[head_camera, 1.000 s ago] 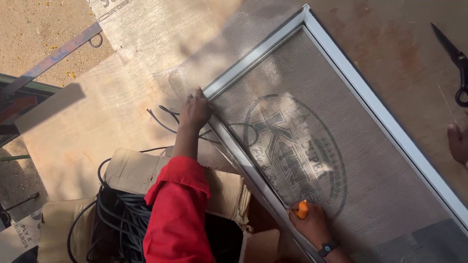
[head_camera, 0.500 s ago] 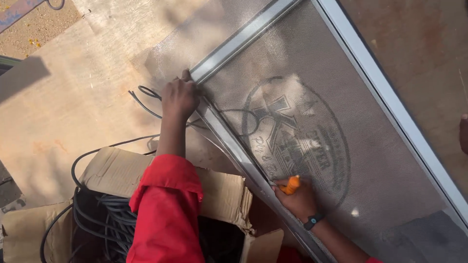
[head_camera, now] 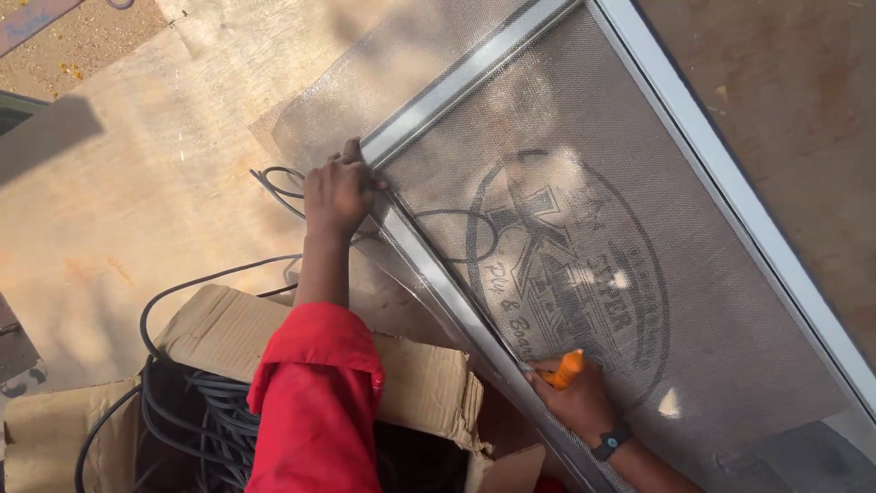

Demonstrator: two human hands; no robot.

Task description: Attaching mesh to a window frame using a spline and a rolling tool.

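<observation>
A metal window-screen frame point(head_camera: 693, 146) with grey mesh point(head_camera: 566, 164) stretched over it lies on a plywood sheet point(head_camera: 146, 192). My left hand point(head_camera: 336, 194), in a red sleeve, presses down on the frame's corner and the mesh there. A thin black cord point(head_camera: 274, 183) loops out beside that hand and runs along the frame's edge. My right hand point(head_camera: 573, 394), with a dark wristband, grips a small orange-handled tool point(head_camera: 566, 369) pressed against the near frame rail point(head_camera: 456, 306).
An open cardboard box point(head_camera: 228, 338) holding coils of black cord point(head_camera: 192, 411) sits just below my left arm. A round dark printed emblem point(head_camera: 566, 274) on the plywood shows through the mesh. Brown ground point(head_camera: 803, 91) lies beyond the frame on the right.
The view has moved closer and shifted, so the scissors and the other person's hand at the right are out of sight. My right hand has slid a little along the near rail.
</observation>
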